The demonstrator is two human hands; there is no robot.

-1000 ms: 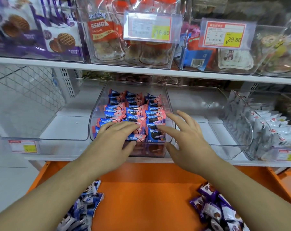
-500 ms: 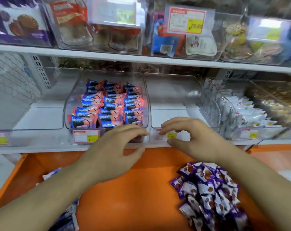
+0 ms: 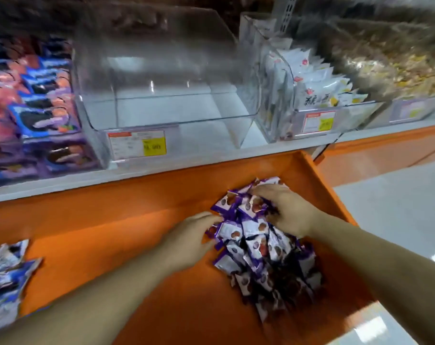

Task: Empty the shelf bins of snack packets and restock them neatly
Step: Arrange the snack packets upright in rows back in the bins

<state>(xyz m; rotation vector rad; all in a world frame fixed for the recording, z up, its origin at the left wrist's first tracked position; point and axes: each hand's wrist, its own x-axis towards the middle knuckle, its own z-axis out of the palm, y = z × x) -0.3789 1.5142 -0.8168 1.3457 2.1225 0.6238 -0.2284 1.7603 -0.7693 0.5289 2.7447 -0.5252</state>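
Head view: orange tray [image 3: 112, 220] under white shelf [image 3: 161, 168]; left hand [image 3: 186, 241] splayed loose, right hand [image 3: 286, 210] fingers curled grasping purple packets [image 3: 256, 250]; clear bin [image 3: 161, 95] above.

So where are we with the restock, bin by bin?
Done: the bin of blue and pink packets looks filled in rows. In hand: both the left hand and right hand are on the purple packet pile on the orange tray. Left: the clear middle bin stands empty, and another pile waits at the tray's left.

Pale floor [image 3: 398, 215] — yellow price tags [image 3: 153, 147]
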